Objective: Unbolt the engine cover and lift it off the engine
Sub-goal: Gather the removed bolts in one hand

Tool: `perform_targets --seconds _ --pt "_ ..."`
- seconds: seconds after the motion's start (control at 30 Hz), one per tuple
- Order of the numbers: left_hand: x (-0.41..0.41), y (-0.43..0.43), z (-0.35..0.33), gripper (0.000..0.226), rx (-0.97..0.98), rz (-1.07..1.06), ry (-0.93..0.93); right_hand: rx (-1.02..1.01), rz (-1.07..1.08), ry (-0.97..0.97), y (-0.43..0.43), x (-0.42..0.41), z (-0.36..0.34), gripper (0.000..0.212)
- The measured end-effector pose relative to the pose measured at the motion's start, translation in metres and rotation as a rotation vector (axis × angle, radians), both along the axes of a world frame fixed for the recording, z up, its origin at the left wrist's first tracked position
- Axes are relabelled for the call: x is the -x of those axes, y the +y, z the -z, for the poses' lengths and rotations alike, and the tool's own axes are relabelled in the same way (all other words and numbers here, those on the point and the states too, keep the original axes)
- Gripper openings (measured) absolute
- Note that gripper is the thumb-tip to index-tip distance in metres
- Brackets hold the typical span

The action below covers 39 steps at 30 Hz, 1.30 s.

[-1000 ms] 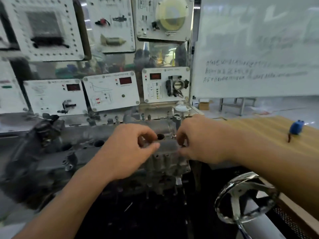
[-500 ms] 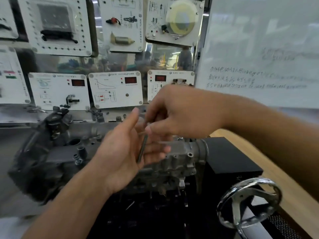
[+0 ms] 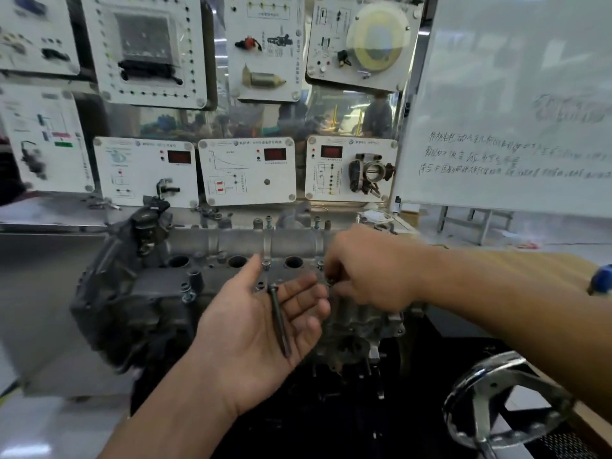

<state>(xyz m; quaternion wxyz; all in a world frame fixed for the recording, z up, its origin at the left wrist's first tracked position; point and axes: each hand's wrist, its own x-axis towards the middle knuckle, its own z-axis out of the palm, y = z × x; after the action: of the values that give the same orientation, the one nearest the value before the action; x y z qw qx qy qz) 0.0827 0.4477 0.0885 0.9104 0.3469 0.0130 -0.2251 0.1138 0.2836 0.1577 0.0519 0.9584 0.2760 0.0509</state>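
From the head camera, the engine cover (image 3: 231,246) sits in the middle of the picture, still on top of the engine (image 3: 132,309), just in front of the white panels (image 3: 246,170). The left hand (image 3: 261,323) is held flat and spread, palm up, just in front of the cover, and one long dark bolt (image 3: 279,318) lies loose across the palm. The right hand (image 3: 364,270) is at the right end of the cover with its fingers curled and pressed together over a small bolt head (image 3: 330,281); it looks like a pinch. To do this step well, I think the right fingers should turn that bolt until it is loose, pull it straight up, and put it in the left palm beside the long one, keeping the palm level so nothing rolls off. The cover is grey, dull metal, long and bumpy, with three round dark holes (image 3: 237,261) in a row along its top. A few more bolts (image 3: 267,265) seem to stand in it.
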Motion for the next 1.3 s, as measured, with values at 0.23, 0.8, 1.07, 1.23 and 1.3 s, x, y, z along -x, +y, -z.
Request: perform_targets --seconds 0.23,0.8,1.07,1.23,1.3 --pt "0.015 0.006 0.005 0.077 -0.081 -0.052 0.102 -0.333 -0.187 0.171 0.000 0.014 -0.054 0.026" --pt "0.014 0.030 0.027 0.059 0.017 -0.148 0.116 -0.131 -0.085 0.133 0.078 -0.009 0.002 0.020" --pt "0.010 0.043 0.032 0.069 0.036 -0.137 0.151 -0.248 -0.249 0.078 0.081 0.003 -0.049 0.022" --pt "0.012 0.044 0.026 0.047 -0.022 -0.123 0.086 -0.030 -0.308 0.262 0.103 0.012 -0.028 0.023" --pt "0.012 0.045 0.027 0.044 -0.025 -0.143 0.084 -0.015 -0.274 0.255 0.109 0.009 -0.009 0.025"
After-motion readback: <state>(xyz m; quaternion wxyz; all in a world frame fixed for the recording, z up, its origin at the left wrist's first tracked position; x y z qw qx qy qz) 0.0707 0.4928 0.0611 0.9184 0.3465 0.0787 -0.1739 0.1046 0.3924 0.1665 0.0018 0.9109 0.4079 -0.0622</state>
